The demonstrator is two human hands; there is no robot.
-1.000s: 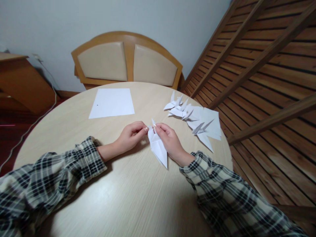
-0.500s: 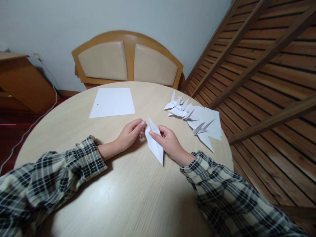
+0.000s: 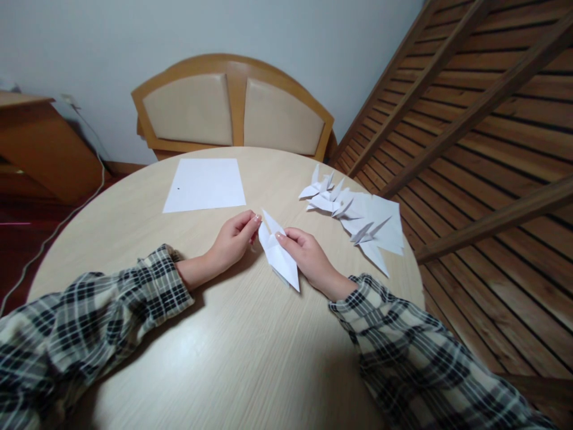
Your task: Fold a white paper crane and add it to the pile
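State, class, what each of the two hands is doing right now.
Left hand: closed, pinching the folded paper near its upper end.
Right hand: closed, holding the folded paper.

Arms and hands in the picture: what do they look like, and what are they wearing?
The left sleeve and right sleeve are loose plaid, black and cream with thin lines, ending in cuffs at the wrists. The left hand and right hand wear no gloves, and no watch shows.

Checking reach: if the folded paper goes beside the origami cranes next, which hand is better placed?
Probably the right hand: it holds the folded paper by its right side and is nearer the origami cranes. The left hand is at the paper's upper left, farther from them.
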